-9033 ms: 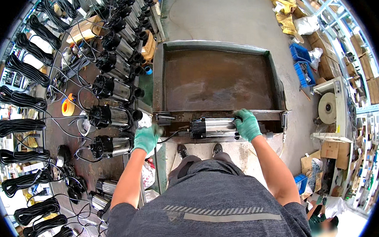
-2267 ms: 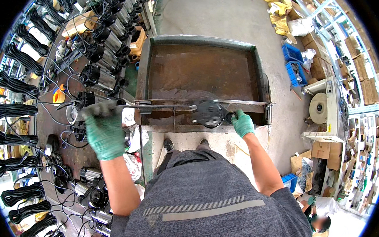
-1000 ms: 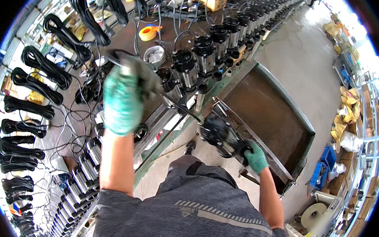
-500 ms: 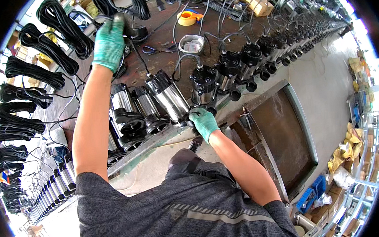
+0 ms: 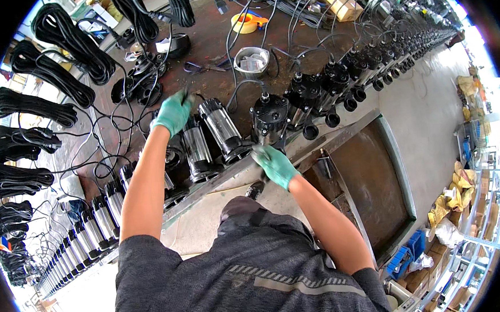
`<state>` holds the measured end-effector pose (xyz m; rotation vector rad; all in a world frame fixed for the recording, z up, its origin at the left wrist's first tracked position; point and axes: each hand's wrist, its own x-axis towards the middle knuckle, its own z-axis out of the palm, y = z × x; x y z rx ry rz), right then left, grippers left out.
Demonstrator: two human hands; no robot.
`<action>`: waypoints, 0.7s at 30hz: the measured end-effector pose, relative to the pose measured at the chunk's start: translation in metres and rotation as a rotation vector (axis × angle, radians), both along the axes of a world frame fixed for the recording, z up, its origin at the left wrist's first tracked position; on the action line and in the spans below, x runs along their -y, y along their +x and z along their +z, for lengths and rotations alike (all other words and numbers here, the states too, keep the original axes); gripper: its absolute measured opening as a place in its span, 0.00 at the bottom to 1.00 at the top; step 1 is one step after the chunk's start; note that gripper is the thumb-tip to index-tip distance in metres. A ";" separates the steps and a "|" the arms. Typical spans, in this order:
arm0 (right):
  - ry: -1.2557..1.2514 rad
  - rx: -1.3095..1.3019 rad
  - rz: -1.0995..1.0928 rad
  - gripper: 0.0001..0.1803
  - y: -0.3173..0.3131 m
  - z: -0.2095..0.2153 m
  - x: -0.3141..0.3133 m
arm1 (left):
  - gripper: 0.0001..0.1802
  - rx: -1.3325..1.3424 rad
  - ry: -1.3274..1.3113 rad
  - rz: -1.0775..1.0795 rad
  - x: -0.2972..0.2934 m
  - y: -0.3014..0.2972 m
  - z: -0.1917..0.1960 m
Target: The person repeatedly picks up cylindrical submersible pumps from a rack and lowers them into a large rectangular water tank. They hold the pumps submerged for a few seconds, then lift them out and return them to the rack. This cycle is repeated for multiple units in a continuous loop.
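Observation:
My left hand [image 5: 174, 113], in a green glove, is closed around a black cable [image 5: 187, 93] just above the row of steel-and-black pumps. A steel pump [image 5: 197, 148] stands just below it, and another pump [image 5: 219, 126], slightly tilted, is to its right. My right hand [image 5: 274, 165], also gloved, is at the table edge beside that second pump's base. Its fingers are smeared by motion, so whether they touch the base cannot be made out. A pump with a black top [image 5: 269, 113] stands just beyond the right hand.
More pumps [image 5: 370, 63] line the table edge to the right, others [image 5: 88, 229] to the left. Coiled black cables [image 5: 77, 43] hang at left. On the table are a metal bowl [image 5: 251, 61], orange tape [image 5: 245, 23], scissors [image 5: 204, 67] and black covers [image 5: 149, 93]. A metal-framed cart [image 5: 371, 177] stands at right.
My left hand has come down and toward me from the far table, to the pump tops. The pump by my right hand is less tilted; my right hand has shifted slightly.

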<state>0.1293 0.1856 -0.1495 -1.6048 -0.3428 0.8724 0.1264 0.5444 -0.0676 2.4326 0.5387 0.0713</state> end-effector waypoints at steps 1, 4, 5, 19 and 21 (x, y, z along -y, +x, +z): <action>0.006 -0.050 -0.034 0.21 -0.002 -0.005 0.021 | 0.29 -0.186 0.054 -0.061 0.009 -0.002 0.012; -0.240 -0.386 -0.068 0.17 -0.013 0.046 0.074 | 0.35 -0.207 0.114 0.006 0.010 -0.021 0.005; -0.224 -0.402 -0.167 0.17 -0.021 0.039 0.102 | 0.36 -0.145 0.173 -0.038 0.010 -0.019 0.007; -0.059 -0.518 -0.918 0.16 -0.126 -0.021 0.299 | 0.21 0.628 -0.823 -0.037 0.185 0.062 0.018; -0.054 -0.544 -0.923 0.16 -0.131 -0.019 0.293 | 0.23 0.528 -0.947 0.015 0.185 0.078 0.009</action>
